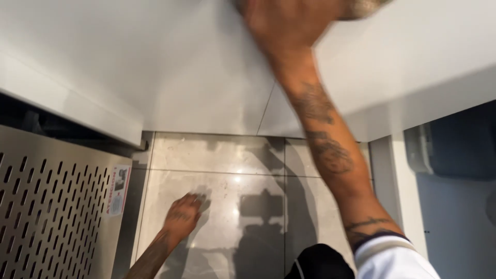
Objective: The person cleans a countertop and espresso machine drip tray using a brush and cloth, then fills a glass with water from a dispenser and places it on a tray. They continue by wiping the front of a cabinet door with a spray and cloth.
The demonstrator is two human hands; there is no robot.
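At the far left stands a perforated metal panel [49,206] with a small printed label [118,197] near its right edge; above it runs a white ledge [72,103] over a dark gap.

Just right of the panel, the left hand [182,214] hangs low over the grey floor tiles [227,155]. It holds nothing. Its fingers appear loosely curled, but motion blur prevents a firm reading of open or closed. It touches neither the panel nor the floor.

At centre, the tiles are glossy and carry reflections and a dark shadow of the person. A white wall surface [196,67] rises behind them, with a vertical seam.

Right of centre, the right hand [281,20] is raised against the white surface at the top of the frame, beside a slanted white panel [413,57]. It is badly blurred and partly cut off, so its state cannot be told, nor whether it grips an edge or merely presses flat.

At far right sits a blue-grey wall-mounted unit [454,144].

Judgement: the reach would be done well with a steady arm, the palm settled squarely on the white surface, and feet planted, since the polished tiles may be slippery.
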